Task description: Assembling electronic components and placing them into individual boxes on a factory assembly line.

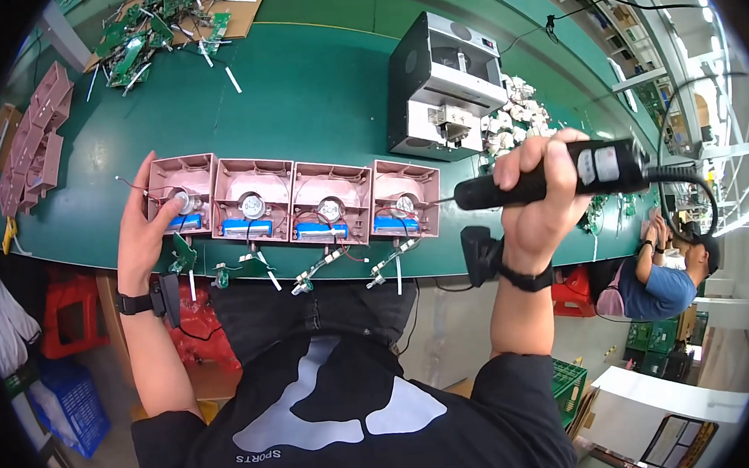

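Four pink plastic housings stand side by side in a row near the bench's front edge, each with a blue cylindrical battery (321,231) and a round silvery part (253,205) inside. My left hand (144,227) grips the leftmost pink housing (184,171), fingers along its outer side and thumb over its inside. In my right hand (537,191) is a black electric screwdriver (517,187), held level with its thin bit pointing left at the right wall of the rightmost pink housing (418,173). Whether the bit touches that wall, I cannot tell. Small green circuit boards (254,263) hang by wires along the front.
A black and silver machine (442,84) stands behind the row, with white parts (517,109) heaped beside it. Circuit boards (144,42) pile up at the far left. More pink housings (39,151) lie at the left edge. A co-worker (660,281) sits at right.
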Available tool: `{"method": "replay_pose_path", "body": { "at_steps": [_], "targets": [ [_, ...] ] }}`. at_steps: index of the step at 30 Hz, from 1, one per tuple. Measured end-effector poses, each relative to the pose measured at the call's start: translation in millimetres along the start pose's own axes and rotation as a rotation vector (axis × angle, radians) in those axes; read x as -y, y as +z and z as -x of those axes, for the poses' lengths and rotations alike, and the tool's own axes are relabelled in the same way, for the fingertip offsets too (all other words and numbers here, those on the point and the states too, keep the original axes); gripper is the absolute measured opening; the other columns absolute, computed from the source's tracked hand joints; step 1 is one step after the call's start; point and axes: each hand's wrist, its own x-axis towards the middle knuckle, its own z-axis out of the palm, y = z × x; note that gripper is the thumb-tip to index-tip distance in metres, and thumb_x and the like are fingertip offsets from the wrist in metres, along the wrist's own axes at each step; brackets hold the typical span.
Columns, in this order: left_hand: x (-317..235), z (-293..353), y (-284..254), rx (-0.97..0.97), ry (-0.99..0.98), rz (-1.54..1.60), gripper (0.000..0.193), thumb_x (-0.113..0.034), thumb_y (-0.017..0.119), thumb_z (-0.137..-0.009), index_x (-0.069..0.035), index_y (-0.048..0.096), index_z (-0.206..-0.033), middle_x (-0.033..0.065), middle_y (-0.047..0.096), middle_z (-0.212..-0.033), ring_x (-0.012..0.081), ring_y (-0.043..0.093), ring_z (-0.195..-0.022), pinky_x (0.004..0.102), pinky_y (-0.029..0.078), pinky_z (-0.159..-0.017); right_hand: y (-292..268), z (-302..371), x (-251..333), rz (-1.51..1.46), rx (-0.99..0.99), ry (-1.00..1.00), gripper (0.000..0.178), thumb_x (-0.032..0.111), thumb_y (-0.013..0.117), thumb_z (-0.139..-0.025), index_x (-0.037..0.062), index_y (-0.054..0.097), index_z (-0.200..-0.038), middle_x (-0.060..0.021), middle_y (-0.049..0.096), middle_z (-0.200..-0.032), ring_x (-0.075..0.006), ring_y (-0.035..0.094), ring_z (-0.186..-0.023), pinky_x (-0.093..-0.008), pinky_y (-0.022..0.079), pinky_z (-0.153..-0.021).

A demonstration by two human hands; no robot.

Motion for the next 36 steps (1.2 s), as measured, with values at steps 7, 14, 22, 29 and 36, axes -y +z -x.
{"method": "replay_pose_path", "body": {
  "at_steps": [7,14,22,29,36],
  "targets": [
    [-2,0,3,-0.004,0.003,-0.026,0.078,-0.001,0.069,-0.097,-0.008,0.034,-0.166,0.0133,0.05,-0.157,0.0214,0.053,-0.139,0.0345,0.041,-0.117,-10,14,-25,0.049,0.044,-0.041,0.013,0.01,0.06,-0.099,0.0038,0.052,-0.108,-0.0091,0.057,-0.08,-0.0199,0.055,-0.057,-0.0381,0.051,-0.055],
    [-4,3,5,-0.015,-0.008,-0.022,0.078,-0.003,0.07,-0.097,-0.008,0.034,-0.166,0.0138,0.051,-0.156,0.0214,0.053,-0.138,0.0344,0.042,-0.117,-9,18,-39,0.05,0.044,-0.011,0.013,0.008,0.06,-0.098,0.0025,0.051,-0.106,-0.0103,0.058,-0.08,-0.0199,0.056,-0.056,-0.0369,0.051,-0.054],
    [-6,6,12,-0.054,-0.008,-0.032,0.078,-0.004,0.072,-0.096,-0.008,0.036,-0.165,0.0141,0.052,-0.154,0.0215,0.055,-0.136,0.0346,0.044,-0.115,-5,28,-45,0.047,0.036,-0.037,0.016,0.009,0.063,-0.097,0.003,0.051,-0.106,-0.011,0.059,-0.079,-0.0202,0.055,-0.055,-0.0361,0.051,-0.052],
    [-3,4,12,-0.051,0.009,-0.009,0.078,-0.003,0.07,-0.097,-0.008,0.035,-0.166,0.0124,0.05,-0.157,0.0213,0.053,-0.138,0.0342,0.041,-0.117,-11,20,-49,0.071,0.042,0.001,0.015,0.01,0.06,-0.098,0.0043,0.051,-0.109,-0.0103,0.058,-0.079,-0.0201,0.053,-0.054,-0.036,0.05,-0.053],
    [-5,4,5,-0.038,-0.007,-0.005,0.079,-0.002,0.073,-0.093,-0.01,0.039,-0.163,0.0121,0.053,-0.155,0.0219,0.054,-0.138,0.0355,0.042,-0.117,-15,-35,-11,0.032,-0.049,-0.163,0.012,0.012,0.059,-0.102,0.0038,0.054,-0.108,-0.0083,0.058,-0.077,-0.0208,0.054,-0.054,-0.0359,0.05,-0.054]
  ]
}}
